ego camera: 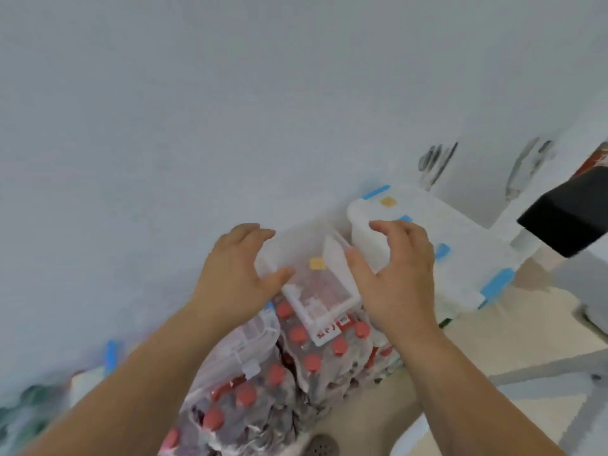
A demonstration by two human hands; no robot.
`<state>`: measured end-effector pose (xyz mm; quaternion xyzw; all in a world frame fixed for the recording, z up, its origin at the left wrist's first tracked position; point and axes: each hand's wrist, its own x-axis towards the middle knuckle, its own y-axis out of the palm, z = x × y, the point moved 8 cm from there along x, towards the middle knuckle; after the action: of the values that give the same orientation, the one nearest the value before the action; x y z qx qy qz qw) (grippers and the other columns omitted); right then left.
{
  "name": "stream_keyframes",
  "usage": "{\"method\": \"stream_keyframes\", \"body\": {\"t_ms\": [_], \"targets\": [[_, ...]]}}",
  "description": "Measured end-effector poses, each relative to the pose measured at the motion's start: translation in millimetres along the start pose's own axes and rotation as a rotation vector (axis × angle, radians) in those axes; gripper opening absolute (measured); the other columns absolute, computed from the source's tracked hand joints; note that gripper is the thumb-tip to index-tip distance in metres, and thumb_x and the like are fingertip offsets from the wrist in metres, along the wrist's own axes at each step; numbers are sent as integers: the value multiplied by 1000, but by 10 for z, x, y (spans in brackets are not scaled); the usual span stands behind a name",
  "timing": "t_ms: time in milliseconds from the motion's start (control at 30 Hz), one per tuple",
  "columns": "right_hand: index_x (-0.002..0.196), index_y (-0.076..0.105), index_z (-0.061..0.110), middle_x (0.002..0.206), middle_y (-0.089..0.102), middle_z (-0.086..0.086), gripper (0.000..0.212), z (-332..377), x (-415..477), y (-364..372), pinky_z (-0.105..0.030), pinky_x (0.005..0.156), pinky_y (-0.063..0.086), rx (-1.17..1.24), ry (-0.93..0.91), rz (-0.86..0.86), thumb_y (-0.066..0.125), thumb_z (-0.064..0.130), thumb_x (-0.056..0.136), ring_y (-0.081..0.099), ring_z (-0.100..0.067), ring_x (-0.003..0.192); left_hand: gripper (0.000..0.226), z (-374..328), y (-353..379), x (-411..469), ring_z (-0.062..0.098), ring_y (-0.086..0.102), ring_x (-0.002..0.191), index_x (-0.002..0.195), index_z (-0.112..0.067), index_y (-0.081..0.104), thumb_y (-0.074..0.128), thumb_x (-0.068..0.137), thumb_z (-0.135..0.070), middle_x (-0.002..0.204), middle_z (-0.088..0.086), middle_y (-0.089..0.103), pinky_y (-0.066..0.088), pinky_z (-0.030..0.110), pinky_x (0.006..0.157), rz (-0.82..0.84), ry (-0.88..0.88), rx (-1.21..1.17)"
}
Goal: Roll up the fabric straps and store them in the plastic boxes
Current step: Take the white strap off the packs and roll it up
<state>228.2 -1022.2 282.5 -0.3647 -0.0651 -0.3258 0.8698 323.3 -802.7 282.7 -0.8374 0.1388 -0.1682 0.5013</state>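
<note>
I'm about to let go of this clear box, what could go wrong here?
The clear plastic box sits between both hands on shrink-wrapped red-capped bottles, an uneven base, so it might tip or slide. It is crowded against the blue-clipped box, which it could knock. No straps are visible.

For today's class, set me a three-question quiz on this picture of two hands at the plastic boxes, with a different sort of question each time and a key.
1. True or false: both hands touch the clear box.
2. Which colour are the bottle caps under that box? A green, B red, C black.
3. Fill in: the clips on the white box to the right are ____.

Key
1. True: the left hand holds its left side and the right hand its right side.
2. B
3. blue
</note>
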Motion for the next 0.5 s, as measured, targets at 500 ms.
{"method": "stream_keyframes", "body": {"t_ms": [500], "targets": [[119, 64, 26, 123, 50, 7, 42, 2012, -1756, 2096, -33, 100, 39, 17, -471, 667, 67, 52, 86, 44, -18, 117, 67, 2303, -1087, -2437, 23, 43, 136, 133, -29, 59, 65, 79, -68, 149, -1, 47, 37, 41, 113, -120, -561, 121]]}}
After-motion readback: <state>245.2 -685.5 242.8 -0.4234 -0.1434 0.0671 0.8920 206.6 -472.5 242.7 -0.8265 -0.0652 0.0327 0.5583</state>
